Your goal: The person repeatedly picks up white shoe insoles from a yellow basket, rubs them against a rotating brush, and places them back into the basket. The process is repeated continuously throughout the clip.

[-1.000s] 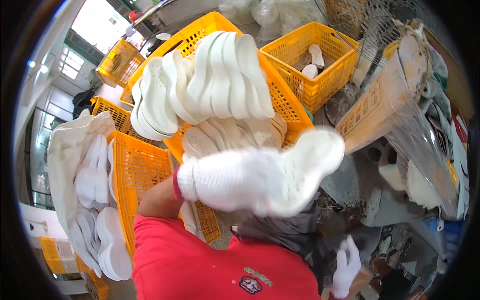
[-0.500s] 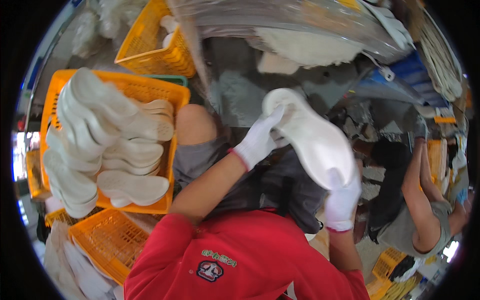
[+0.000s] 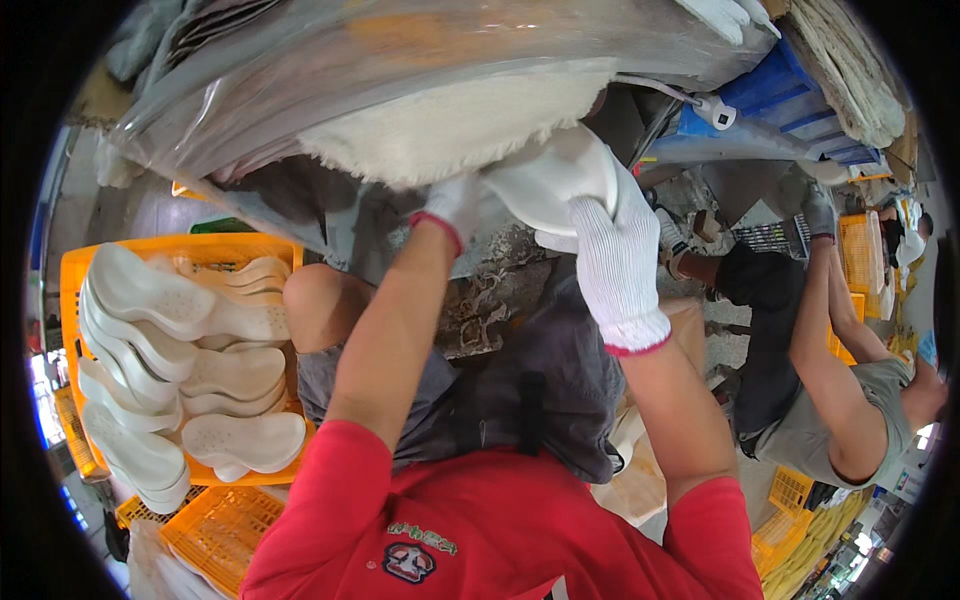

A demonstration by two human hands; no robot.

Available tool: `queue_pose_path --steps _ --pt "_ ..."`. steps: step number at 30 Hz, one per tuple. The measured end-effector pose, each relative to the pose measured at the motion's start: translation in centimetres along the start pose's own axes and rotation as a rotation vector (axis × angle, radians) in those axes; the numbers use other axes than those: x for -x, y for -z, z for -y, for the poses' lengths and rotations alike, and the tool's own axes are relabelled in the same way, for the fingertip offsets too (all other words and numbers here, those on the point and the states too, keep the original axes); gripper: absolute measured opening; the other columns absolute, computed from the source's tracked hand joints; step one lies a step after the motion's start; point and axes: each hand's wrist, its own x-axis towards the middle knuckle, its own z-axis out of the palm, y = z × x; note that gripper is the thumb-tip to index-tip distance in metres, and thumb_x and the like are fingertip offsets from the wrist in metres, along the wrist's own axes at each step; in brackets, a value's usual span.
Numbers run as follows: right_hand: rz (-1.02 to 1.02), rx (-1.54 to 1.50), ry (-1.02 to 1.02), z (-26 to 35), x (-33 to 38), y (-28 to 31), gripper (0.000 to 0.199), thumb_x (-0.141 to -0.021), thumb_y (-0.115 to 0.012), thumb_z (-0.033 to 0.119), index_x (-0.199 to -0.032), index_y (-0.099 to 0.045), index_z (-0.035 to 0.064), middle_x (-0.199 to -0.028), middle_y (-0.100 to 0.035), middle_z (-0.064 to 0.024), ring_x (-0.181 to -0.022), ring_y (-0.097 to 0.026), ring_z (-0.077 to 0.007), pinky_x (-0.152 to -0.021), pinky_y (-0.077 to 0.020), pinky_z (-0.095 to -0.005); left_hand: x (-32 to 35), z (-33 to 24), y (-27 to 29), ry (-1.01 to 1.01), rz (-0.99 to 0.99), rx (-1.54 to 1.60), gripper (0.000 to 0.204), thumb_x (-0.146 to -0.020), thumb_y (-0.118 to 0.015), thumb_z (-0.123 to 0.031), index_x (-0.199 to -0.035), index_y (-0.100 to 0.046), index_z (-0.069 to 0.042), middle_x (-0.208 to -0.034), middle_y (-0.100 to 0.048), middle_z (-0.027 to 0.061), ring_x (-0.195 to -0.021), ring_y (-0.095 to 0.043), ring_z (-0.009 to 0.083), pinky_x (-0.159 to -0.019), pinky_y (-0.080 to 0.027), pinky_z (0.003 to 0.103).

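A white shoe sole (image 3: 560, 180) is between my two hands, held up against the frayed lower edge of a cream, fluffy cloth buffing wheel (image 3: 450, 125). My right hand (image 3: 622, 262), in a white knit glove, grips the sole's right end with the thumb on top. My left hand (image 3: 455, 205), gloved too and slightly blurred, is closed at the sole's left end, its fingertips partly hidden by the sole. To my left, an orange crate (image 3: 285, 250) holds stacked white soles (image 3: 235, 385).
Clear plastic sheeting (image 3: 260, 80) drapes over the wheel. A white cord fitting (image 3: 715, 112) hangs near a blue bin (image 3: 770, 85). Another orange crate (image 3: 220, 535) stands at lower left. At right, a co-worker (image 3: 840, 400) sits bent forward with an arm extended.
Both hands have moved forward with the sole, from over my lap up to the cloth wheel. The sole is now tilted, and my view has shifted toward the wheel.
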Motion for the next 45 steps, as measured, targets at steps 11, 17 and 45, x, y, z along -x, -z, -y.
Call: queue_pose_path --steps 11,17,45 --pt "0.016 0.133 -0.129 -3.7 -7.3 -3.0 0.033 -0.096 -0.064 0.021 -0.115 -0.081 -0.0008 -0.099 -0.078 -0.029 -0.101 -0.078 -0.0444 -0.09 -0.0609 -0.0461 14.1 -5.4 3.6 -0.237 0.104 -1.035 0.087 -0.094 -0.084 -0.046 -0.159 -0.05 0.001 -0.142 -0.068 0.0192 -0.13 -0.065 0.0276 -0.116 -0.049 0.04" --pt "0.099 0.196 -0.169 -1.0 -3.7 -2.4 0.05 -0.095 -0.076 0.024 -0.137 -0.069 -0.0027 -0.117 -0.079 -0.0241 -0.11 -0.078 -0.0327 -0.096 -0.0586 -0.0363 13.9 -0.6 -2.5 -0.235 0.067 -0.443 0.045 -0.101 -0.082 -0.031 -0.132 -0.072 0.001 -0.118 -0.079 0.0065 -0.103 -0.073 0.0183 -0.091 -0.058 0.036" --pt "0.099 0.298 0.01 1.5 1.0 -0.9 0.071 -0.087 -0.087 0.027 -0.146 -0.064 -0.003 -0.144 -0.067 -0.0252 -0.137 -0.065 -0.0385 -0.115 -0.0507 -0.0424 8.4 1.0 -5.6 -0.175 0.048 -0.324 0.052 -0.104 -0.078 -0.038 -0.136 -0.073 0.003 -0.125 -0.08 0.0095 -0.117 -0.072 0.0165 -0.099 -0.057 0.034"
